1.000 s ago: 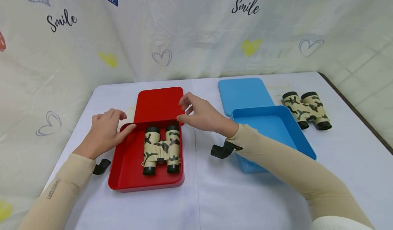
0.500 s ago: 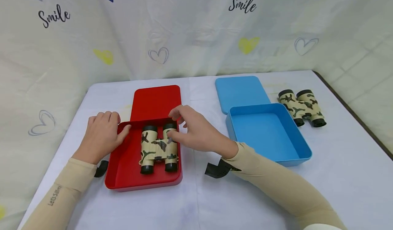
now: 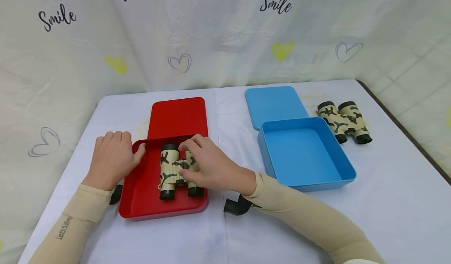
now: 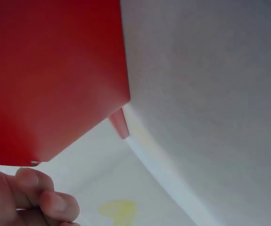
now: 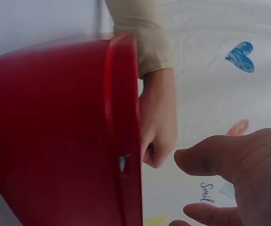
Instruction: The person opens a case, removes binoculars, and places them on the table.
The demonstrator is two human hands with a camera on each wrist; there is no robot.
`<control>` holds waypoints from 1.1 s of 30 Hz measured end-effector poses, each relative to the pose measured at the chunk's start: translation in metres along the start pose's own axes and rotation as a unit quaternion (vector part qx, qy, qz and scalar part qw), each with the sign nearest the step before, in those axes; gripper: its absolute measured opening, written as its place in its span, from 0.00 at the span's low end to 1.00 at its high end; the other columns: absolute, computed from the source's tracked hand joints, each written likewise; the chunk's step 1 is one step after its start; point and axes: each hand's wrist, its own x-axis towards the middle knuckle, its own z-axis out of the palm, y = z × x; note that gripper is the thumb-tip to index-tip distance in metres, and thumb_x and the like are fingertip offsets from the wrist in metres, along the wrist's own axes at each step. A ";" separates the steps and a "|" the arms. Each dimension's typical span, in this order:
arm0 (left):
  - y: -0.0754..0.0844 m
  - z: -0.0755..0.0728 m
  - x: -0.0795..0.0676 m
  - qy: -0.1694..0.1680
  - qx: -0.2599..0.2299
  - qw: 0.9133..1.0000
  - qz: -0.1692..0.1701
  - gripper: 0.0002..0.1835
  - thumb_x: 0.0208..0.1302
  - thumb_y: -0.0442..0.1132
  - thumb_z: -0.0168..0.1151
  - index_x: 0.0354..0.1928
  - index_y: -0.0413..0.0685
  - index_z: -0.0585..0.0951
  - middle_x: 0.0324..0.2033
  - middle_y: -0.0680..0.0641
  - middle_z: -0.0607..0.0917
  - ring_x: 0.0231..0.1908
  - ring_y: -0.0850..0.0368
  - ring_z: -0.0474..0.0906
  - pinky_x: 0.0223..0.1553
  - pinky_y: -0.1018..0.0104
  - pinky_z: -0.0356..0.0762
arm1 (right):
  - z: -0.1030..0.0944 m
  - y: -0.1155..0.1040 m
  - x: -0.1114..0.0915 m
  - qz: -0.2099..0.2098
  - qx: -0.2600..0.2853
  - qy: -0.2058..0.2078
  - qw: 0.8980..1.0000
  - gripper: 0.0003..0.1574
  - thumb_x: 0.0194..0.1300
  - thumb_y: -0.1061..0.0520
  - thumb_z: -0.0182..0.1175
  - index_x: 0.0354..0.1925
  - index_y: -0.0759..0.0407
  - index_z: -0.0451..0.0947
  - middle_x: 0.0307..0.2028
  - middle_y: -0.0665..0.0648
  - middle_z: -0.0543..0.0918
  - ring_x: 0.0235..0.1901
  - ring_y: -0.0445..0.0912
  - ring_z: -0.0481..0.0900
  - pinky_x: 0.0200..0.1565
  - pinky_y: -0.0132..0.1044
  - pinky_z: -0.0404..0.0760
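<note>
In the head view, camouflage binoculars [image 3: 170,172] lie in the right half of a red box [image 3: 141,201]. My left hand [image 3: 112,158] holds the box at its back left corner, thumb over the rim and fingers outside. Beyond the red wall in the left wrist view, its curled fingers [image 4: 45,193] show. My right hand [image 3: 211,162] hovers over the right barrel of the binoculars and partly hides it. Its thumb and fingers are apart, as the right wrist view shows too; whether a fingertip touches the binoculars I cannot tell.
A red lid [image 3: 177,117] lies behind the red box. To the right stands a blue box [image 3: 306,154] with a blue lid [image 3: 276,103] behind it. More camouflage binoculars [image 3: 345,121] lie at the far right. A printed curtain [image 3: 225,33] hangs behind the table.
My right hand has come down and to the left, from the back right corner of the red box to over the binoculars. The left hand stays at the box's left side.
</note>
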 end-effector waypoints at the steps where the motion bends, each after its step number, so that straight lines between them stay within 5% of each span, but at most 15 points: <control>1: 0.000 0.000 0.000 -0.003 0.002 1.000 0.000 0.21 0.59 0.44 0.66 0.19 0.42 0.67 0.14 0.43 0.68 0.20 0.45 0.68 0.24 0.55 0.64 | 0.001 0.000 0.001 -0.002 -0.006 -0.001 1.000 0.30 0.66 0.52 0.69 0.62 0.61 0.73 0.56 0.60 0.79 0.55 0.49 0.74 0.51 0.39 0.81; 14: 0.003 0.001 -0.003 0.025 0.037 0.999 0.009 0.21 0.61 0.41 0.62 0.15 0.41 0.67 0.10 0.44 0.66 0.14 0.47 0.64 0.19 0.57 0.63 | 0.011 -0.002 0.010 -0.053 -0.161 -0.027 0.985 0.36 0.66 0.41 0.69 0.64 0.57 0.75 0.54 0.53 0.78 0.54 0.45 0.73 0.55 0.34 0.76; 22: 0.003 0.003 0.000 0.038 0.030 0.998 0.046 0.18 0.63 0.36 0.59 0.16 0.42 0.68 0.10 0.45 0.67 0.14 0.49 0.63 0.19 0.56 0.67 | 0.017 0.005 0.010 -0.075 -0.227 -0.018 0.971 0.38 0.62 0.35 0.71 0.60 0.55 0.78 0.49 0.52 0.80 0.50 0.43 0.73 0.53 0.35 0.75; 33: 0.000 -0.016 0.000 -0.033 0.027 0.998 0.037 0.21 0.66 0.44 0.64 0.21 0.41 0.69 0.13 0.44 0.68 0.17 0.48 0.66 0.22 0.55 0.67 | 0.026 0.009 0.012 -0.085 -0.265 -0.029 0.960 0.41 0.59 0.30 0.71 0.59 0.55 0.79 0.49 0.52 0.81 0.51 0.43 0.73 0.57 0.37 0.73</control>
